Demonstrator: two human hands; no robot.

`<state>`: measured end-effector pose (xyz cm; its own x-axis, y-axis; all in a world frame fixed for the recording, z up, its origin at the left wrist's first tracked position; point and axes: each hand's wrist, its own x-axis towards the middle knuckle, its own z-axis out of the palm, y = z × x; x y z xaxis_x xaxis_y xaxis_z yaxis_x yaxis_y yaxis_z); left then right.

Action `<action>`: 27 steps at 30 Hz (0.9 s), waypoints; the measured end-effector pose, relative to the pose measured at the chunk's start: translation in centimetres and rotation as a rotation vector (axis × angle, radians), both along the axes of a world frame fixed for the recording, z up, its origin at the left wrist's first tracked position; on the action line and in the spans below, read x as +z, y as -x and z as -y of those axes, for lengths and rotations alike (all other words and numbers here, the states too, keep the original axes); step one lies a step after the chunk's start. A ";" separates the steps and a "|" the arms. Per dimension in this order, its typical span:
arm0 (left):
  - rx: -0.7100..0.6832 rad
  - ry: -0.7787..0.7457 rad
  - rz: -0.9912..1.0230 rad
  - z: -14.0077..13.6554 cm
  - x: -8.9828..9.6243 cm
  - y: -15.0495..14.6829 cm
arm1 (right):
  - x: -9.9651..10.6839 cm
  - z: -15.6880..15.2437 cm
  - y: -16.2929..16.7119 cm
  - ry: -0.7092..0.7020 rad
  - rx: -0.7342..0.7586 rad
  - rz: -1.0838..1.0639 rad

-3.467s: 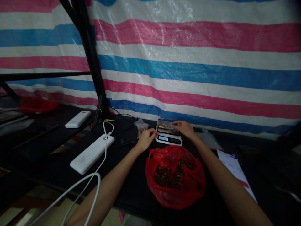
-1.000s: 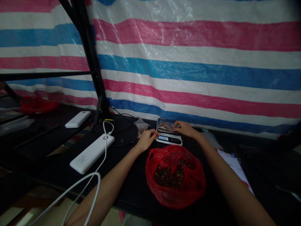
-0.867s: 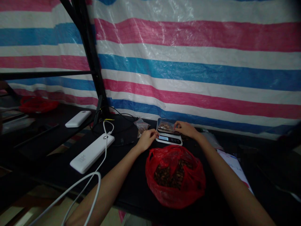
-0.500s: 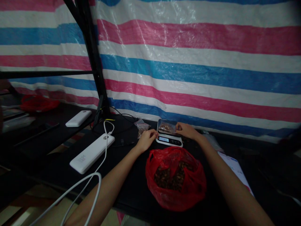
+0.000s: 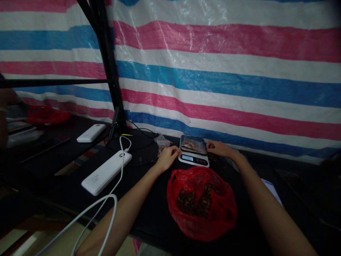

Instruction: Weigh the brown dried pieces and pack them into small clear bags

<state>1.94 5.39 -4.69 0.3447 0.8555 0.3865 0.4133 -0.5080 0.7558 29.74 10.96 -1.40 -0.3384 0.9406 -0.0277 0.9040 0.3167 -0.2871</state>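
Two risks: your left hand (image 5: 168, 158) or right hand (image 5: 218, 148), apart, grips unclear, pressing the scale (image 5: 195, 160) could skew readings.

No text legible with certainty, faint grey marking (image 5: 95, 177) on the near white power bank (image 5: 108, 171) at left, too blurred to read, digits on the lit display (image 5: 187, 158) of the scale (image 5: 197, 161), too small to make out

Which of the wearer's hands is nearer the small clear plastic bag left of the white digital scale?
Left. The left hand is just in front of that bag; the right hand is across the scale, by its right edge.
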 end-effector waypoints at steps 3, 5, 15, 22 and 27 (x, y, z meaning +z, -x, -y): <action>-0.005 0.004 0.004 0.0 0.0 -0.1 | -0.1 -0.1 -0.4 0.001 -0.008 0.051; -0.013 0.004 0.011 0.0 0.0 -0.1 | 0.2 0.1 -0.4 -0.018 -0.038 0.082; 0.046 -0.031 0.108 0.3 0.1 -0.2 | -1.0 5.8 3.8 -0.569 -0.538 -0.093; 0.124 -0.069 0.143 0.2 0.1 0.2 | -4.0 7.0 3.8 -0.658 -0.649 -0.275; 0.113 -0.064 0.137 0.0 -0.1 0.2 | -3.9 6.6 4.0 -0.648 -0.581 -0.219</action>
<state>1.71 5.39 -4.77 0.1882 0.8580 0.4779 0.3663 -0.5128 0.7764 25.76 4.38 -5.31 0.2611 0.7738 0.5771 0.9180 -0.0141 -0.3963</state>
